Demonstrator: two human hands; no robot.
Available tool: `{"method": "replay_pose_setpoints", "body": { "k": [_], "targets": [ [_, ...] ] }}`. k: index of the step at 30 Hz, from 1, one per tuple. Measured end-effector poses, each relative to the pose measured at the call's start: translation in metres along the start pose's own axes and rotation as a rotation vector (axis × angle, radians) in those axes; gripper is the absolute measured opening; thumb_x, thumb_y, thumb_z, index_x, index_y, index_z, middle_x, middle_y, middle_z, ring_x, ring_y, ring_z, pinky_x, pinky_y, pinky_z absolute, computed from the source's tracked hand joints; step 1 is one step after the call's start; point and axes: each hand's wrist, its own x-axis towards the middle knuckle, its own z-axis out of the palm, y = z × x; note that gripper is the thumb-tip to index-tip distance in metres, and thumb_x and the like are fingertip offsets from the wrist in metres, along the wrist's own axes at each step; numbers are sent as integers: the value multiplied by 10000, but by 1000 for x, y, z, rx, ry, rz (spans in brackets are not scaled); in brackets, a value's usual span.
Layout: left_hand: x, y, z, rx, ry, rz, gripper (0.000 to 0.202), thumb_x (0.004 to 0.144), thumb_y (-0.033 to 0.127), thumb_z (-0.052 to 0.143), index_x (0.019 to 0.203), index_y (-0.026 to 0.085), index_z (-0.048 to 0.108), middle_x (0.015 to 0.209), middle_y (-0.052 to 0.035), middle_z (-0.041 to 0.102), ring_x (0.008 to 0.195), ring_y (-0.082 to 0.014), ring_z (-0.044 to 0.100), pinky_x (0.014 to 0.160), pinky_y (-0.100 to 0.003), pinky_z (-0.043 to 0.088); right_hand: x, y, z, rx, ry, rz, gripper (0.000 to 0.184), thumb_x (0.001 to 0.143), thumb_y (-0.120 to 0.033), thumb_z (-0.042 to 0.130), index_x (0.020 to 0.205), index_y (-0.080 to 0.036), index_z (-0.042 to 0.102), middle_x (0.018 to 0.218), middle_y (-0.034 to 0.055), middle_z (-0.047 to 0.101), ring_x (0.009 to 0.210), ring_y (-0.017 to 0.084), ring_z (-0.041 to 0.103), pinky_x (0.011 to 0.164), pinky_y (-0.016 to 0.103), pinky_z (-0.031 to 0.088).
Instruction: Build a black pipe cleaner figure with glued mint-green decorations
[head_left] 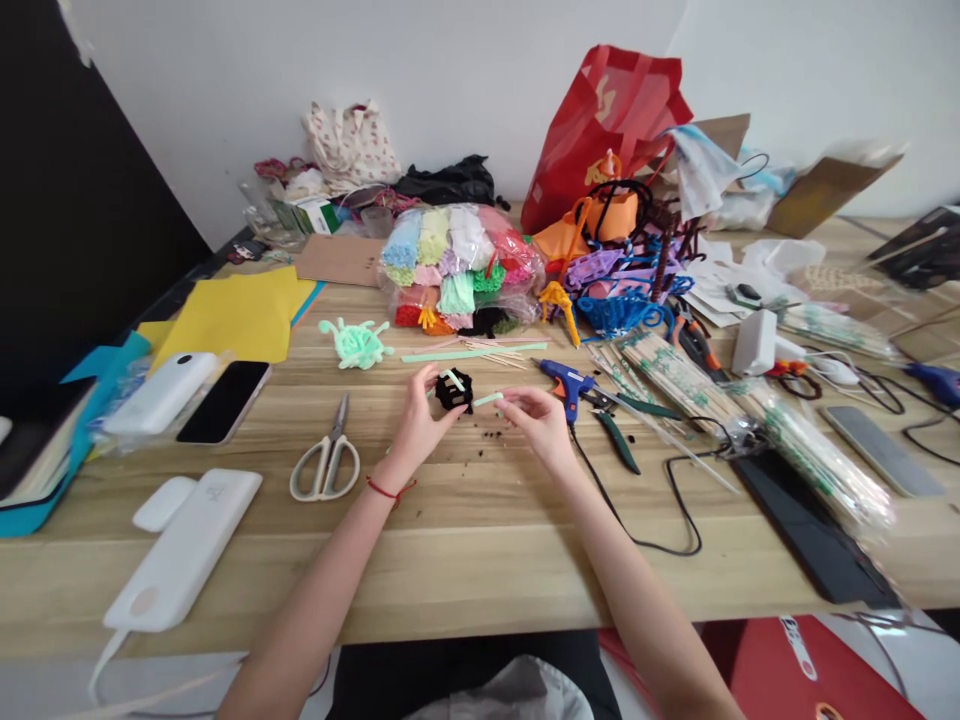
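Observation:
Between the thumb and fingers of my left hand [418, 420] is a small black fuzzy piece [455, 392], seemingly bent from pipe cleaner, with light green bits on it. My right hand [537, 420] pinches the end of a short light green pipe cleaner [489, 398], whose free end points left at the black piece; whether they touch I cannot tell. A long green pipe cleaner [474, 353] lies just behind. White-handled scissors [327, 460] rest left of my left hand. Right of my right hand lies a blue glue gun [570, 382].
A tangle of mint pipe cleaners [355, 343] sits behind the scissors. Bagged colourful pipe cleaners [461, 265] and a red bag [600, 130] stand at the back. Green-handled pliers [619, 440], a black cable [675, 510] and bundled sticks [679, 385] occupy the right; a phone [225, 402] lies left.

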Motion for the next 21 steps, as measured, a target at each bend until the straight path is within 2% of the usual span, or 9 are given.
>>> {"method": "replay_pose_setpoints", "body": {
  "k": [3, 6, 10, 15, 21],
  "targets": [
    [1, -1, -5, -167, -93, -25, 775, 735, 296, 745, 1353, 241, 282, 1258, -129, 524, 1201, -238, 537, 1049, -445, 428, 2, 3, -2, -15, 50, -43, 289, 650, -421, 781, 805, -190, 700, 752, 43, 713, 580, 136, 599, 562, 272, 492],
    [1, 6, -14, -313, -280, -1, 814, 731, 274, 751, 1368, 248, 246, 1287, -136, 541, 1228, -236, 531, 1078, -456, 407, 4, 6, -5, -43, 85, -89, 284, 683, -431, 753, 817, -188, 694, 759, 49, 713, 608, 151, 612, 585, 290, 505],
    [0, 15, -21, -378, -432, 14, 763, 746, 246, 737, 1344, 255, 262, 1326, -132, 536, 1274, -236, 498, 1103, -472, 383, 4, 7, -7, -152, 33, -173, 238, 734, -406, 717, 833, -190, 710, 817, 64, 715, 735, 180, 646, 688, 315, 520],
    [-4, 17, -19, -405, -460, -25, 626, 741, 234, 737, 1228, 246, 342, 1341, -130, 519, 1284, -239, 490, 1105, -478, 379, -1, 4, 0, -256, -12, -180, 205, 746, -387, 707, 801, -190, 727, 795, 65, 721, 712, 182, 640, 648, 301, 497],
    [-4, 18, -19, -301, -446, -14, 517, 723, 264, 750, 1157, 223, 473, 1241, -106, 572, 1193, -234, 546, 1056, -466, 417, -7, 3, 11, -98, 49, -60, 227, 685, -397, 752, 743, -184, 698, 721, 49, 709, 633, 167, 624, 590, 286, 484]
  ]
}}
